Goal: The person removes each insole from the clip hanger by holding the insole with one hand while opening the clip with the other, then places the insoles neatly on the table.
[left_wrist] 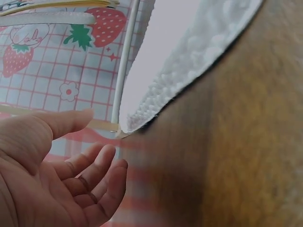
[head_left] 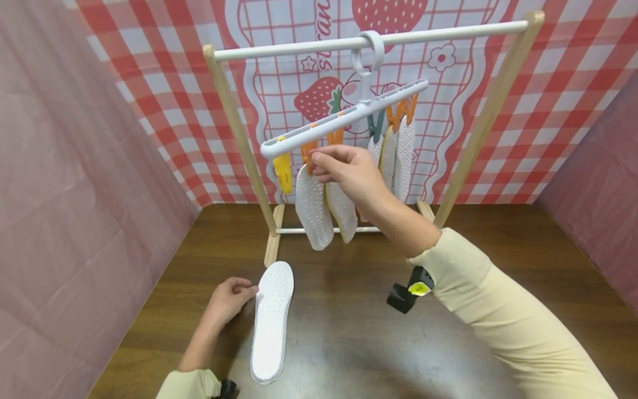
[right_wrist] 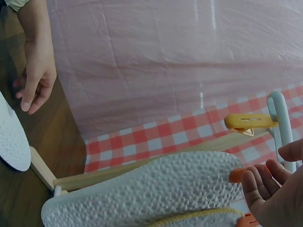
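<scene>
My right hand [head_left: 351,169] has its curled fingertips at an orange clip [head_left: 307,155] under the white hanger [head_left: 344,117]. Whether they still pinch it is hidden; the right wrist view shows the thumb apart from the fingers. From that clip hangs a white, dimpled insole [head_left: 314,210]. Beside it, a yellow-edged insole [head_left: 343,210] hangs from another orange clip [head_left: 336,136]. Low at the left, my left hand [head_left: 229,299] hovers by the toe end of a loose white insole [head_left: 271,327]. Its thumb and loosely bent fingers [left_wrist: 102,165] hold nothing.
A wooden rack [head_left: 226,105] carries the tilted hanger on its white rod [head_left: 299,49]. A yellow clip [head_left: 283,172] hangs at the hanger's left end. More insoles [head_left: 405,155] hang at its right. Pink cloth [head_left: 65,183] walls the left side of the brown table [head_left: 359,332].
</scene>
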{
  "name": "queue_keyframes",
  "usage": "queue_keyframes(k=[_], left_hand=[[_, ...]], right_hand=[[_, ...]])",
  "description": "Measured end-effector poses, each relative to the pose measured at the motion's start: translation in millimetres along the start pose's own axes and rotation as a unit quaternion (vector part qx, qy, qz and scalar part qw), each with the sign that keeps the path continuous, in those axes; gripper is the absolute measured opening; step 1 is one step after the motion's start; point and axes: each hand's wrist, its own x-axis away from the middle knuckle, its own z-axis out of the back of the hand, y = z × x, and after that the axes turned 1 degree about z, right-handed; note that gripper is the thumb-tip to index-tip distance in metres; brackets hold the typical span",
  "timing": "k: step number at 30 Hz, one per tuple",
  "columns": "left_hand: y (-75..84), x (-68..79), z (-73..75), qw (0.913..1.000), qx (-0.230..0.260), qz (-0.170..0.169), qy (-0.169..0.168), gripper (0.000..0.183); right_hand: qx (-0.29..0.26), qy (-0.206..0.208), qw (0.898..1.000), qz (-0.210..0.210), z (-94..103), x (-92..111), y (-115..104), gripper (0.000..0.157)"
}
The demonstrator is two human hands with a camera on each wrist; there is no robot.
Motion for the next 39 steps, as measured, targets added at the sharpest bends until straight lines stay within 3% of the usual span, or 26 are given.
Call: queue_keyframes(k=[11, 25, 39], left_hand=[[9.4, -1.3, 4.4, 0.9992, 0.012, -0.025, 0.03, 0.039], [21.6, -1.7, 6.4, 0.9969, 0.042, -0.054, 0.039, 0.042], [45.5, -3.6, 7.4, 0.9932, 0.07, -0.083, 0.041, 0.042]], right_hand=[[-0.017, 0.015, 1.0, 0.0, 4.0, -3.4, 2.4, 0.03], [-0.002, 0.024, 1.0, -0.002, 4.6, -6.5, 1.7, 0.03], [0.007, 0.031, 0.999, 0.0, 0.1, -10.3, 0.4, 0.032]])
